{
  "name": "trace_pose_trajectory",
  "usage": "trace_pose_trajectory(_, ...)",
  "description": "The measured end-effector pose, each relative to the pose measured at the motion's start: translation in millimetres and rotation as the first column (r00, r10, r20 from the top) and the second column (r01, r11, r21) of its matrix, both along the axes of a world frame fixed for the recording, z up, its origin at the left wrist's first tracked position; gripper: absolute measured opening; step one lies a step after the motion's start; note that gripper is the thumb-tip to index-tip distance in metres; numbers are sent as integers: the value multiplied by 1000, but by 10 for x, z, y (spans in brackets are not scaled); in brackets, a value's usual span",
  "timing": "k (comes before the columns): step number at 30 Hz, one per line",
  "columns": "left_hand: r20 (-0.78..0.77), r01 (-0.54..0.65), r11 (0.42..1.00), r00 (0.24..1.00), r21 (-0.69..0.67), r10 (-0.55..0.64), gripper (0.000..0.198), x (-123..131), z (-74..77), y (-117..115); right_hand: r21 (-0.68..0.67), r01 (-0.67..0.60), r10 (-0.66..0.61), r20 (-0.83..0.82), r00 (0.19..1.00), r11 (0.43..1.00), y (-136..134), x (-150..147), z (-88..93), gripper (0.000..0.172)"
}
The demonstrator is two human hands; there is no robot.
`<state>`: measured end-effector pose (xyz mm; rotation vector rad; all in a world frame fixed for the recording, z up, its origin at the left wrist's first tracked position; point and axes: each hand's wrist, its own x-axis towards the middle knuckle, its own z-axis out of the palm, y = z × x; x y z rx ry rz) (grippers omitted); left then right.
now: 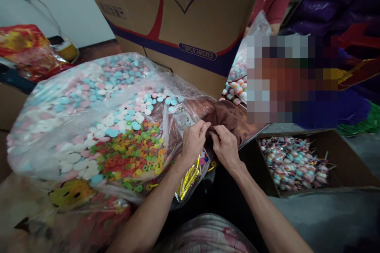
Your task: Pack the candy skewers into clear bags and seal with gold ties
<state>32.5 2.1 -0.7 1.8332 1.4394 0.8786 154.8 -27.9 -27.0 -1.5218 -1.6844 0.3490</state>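
Operating from a distance, I had both hands on a dark brown cloth (pixel 228 114) that lay crumpled just right of the large clear bag (pixel 44 126); the left hand (pixel 195 138) and the right hand (pixel 226 146) were each pinching its gathered edge, thumb against fingers, close to one another, though I could not tell whether their fingertips touched. Pink, white and blue candy discs (pixel 101 83) filled much of the bag, with red, orange, yellow and green candy rings (pixel 133 152) at its near right side. Shiny gold strips (pixel 189 180) lay off that same side, close to the left wrist. A printed carton (pixel 166 19) rose behind the bag, and well to its right stood an open box (pixel 353 166) of wrapped lollipops (pixel 292 164).
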Motion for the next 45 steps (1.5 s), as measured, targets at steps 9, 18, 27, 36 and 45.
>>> trace_pose_trajectory(9, -60, -109, 993, 992, 37, 111, 26, -483, -45, 166, 111, 263, -278, 151, 949, 958, 176, 116, -44, 39)
trace_pose_trajectory(18, -191, -69, 997, 979, 18, 71, 8, -629, -168, 244, -9, 178, -171, 227, 959, 984, 60, 46, -47, 32)
trace_pose_trajectory(27, 191, -193, 975, 967, 109, 170, 11, -725, 213, 224, -50, 47, -55, -179, 982, 998, -242, -56, 231, 34)
trace_pose_trajectory(36, 151, -425, 854, 905, 299, 398, 12, -728, 352, 176, -251, -174, -17, -610, 792, 952, -103, -378, 170, 24)
trace_pose_trajectory(45, 709, -86, 875, 551, -477, 440, 29, -523, 227, -127, -265, -124, -101, -696, 711, 956, 15, -352, 241, 26)
